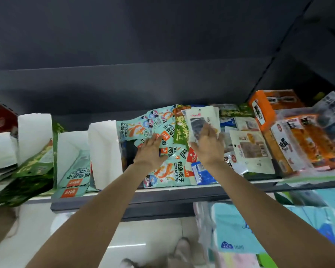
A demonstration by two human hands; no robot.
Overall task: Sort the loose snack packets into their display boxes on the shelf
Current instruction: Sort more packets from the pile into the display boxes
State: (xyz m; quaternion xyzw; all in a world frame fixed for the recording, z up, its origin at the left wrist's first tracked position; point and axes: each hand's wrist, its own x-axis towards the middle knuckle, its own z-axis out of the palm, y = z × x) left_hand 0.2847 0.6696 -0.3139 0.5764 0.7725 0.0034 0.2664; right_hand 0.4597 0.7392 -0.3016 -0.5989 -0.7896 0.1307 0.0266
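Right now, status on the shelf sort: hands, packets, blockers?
Left hand flat on the mint packets. Right hand holds a white packet. Pile unsorted; open display box just left. No blockers seen.

Shop: stocked shelf [162, 192] of snack packets [162, 175]

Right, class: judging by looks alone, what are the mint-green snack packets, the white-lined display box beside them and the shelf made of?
Mint-green snack packets: probably glossy plastic film; they crinkle and catch light.
Display box: likely cardboard; matte white inside, stiff folded walls.
Shelf: seemingly dark painted metal; thin, straight front edge with a dull sheen.
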